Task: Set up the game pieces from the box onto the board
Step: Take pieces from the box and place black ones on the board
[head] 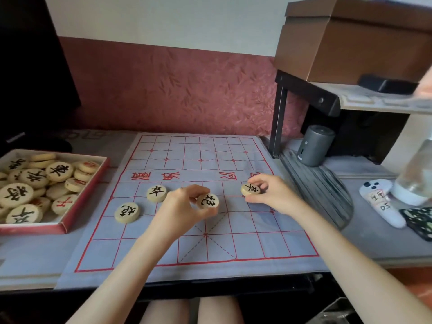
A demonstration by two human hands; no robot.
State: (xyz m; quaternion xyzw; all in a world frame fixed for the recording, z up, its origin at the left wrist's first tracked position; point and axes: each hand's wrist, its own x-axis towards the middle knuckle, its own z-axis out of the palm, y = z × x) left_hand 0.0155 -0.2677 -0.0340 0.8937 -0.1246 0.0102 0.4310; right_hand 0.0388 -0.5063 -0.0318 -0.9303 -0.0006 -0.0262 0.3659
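Pinching a piece (208,200), the left hand (181,208) hovers mid-frame; the right hand (272,194) pinches another piece (250,190); best to seat both flat on board (257,242) crossings.

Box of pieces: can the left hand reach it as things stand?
Likely yes, once freed: the left hand pinches a piece over the board. The open box lies just left of the board, with only flat pieces between.
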